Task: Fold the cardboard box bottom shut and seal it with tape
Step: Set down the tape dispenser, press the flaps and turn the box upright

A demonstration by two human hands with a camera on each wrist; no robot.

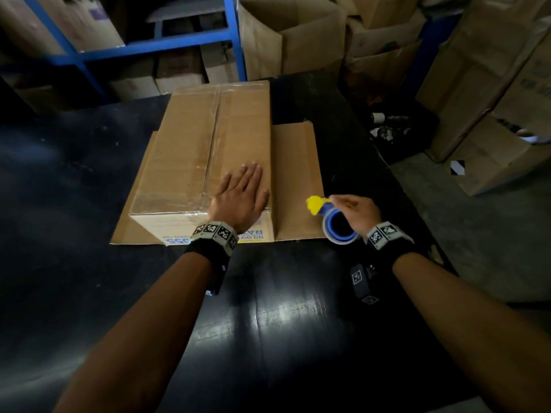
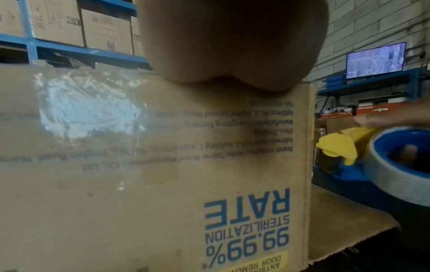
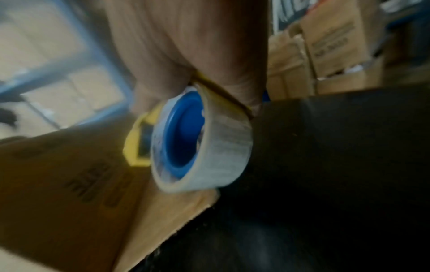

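Head view shows cardboard box (image 1: pixel 205 162) upside down near far edge of dark tabletop (image 1: pixel 283 317), closed bottom facing up, clear tape (image 1: pixel 213 138) already shining along centre seam. Left hand (image 1: pixel 240 198) flat on near right part of box bottom, fingers straight and slightly apart. Right hand (image 1: pixel 359 214) just beside box, over spread side flap (image 1: pixel 298 180), fingers clamped on tape dispenser (image 1: pixel 334 222) with blue core and yellow cutter. Probably light and empty, stiff at folded edges but soft in middle of panels; better held at corners or pressed flat from above. Tape film thin, sticky, easy to wrinkle. Around: glossy black surface, blue shelving (image 1: pixel 134 49), many stacked cartons (image 1: pixel 298 40), dim storeroom.
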